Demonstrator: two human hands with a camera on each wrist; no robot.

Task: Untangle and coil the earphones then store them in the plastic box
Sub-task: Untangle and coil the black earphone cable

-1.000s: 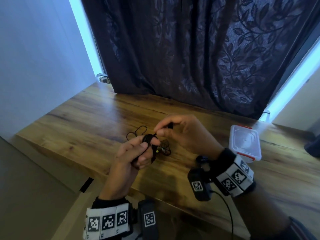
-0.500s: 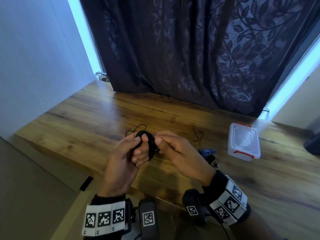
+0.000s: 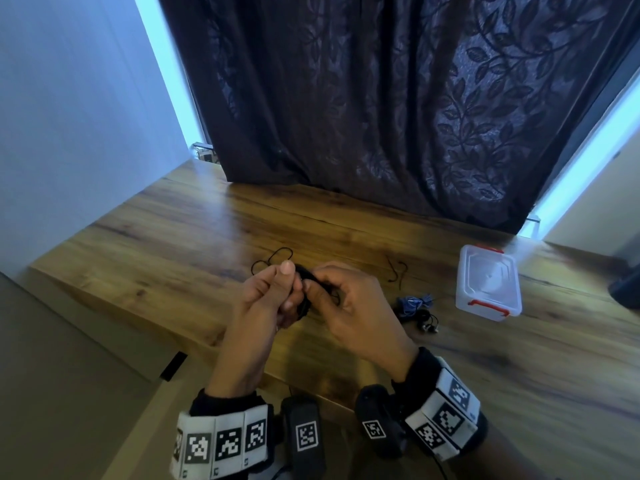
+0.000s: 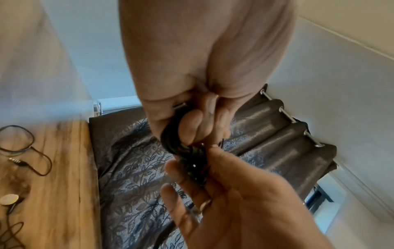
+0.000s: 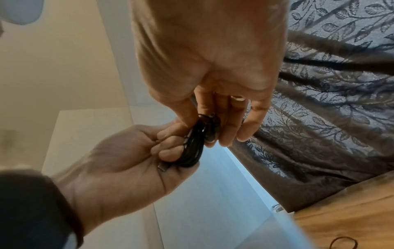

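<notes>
Both hands meet over the table: left hand has fingers curled around the black earphones, right hand pinching the coil's end. Light, limp and springy, I'd guess; best squeezed across all loops. Box sits shut, right of the right hand.

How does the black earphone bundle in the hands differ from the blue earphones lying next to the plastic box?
The black earphone bundle is held above the table, gripped by the left hand and right hand; the blue earphones lie untouched on the wood. The black earphone bundle is wound in tight loops, while the blue earphones sit in a loose heap. Both remain outside the plastic box.
</notes>
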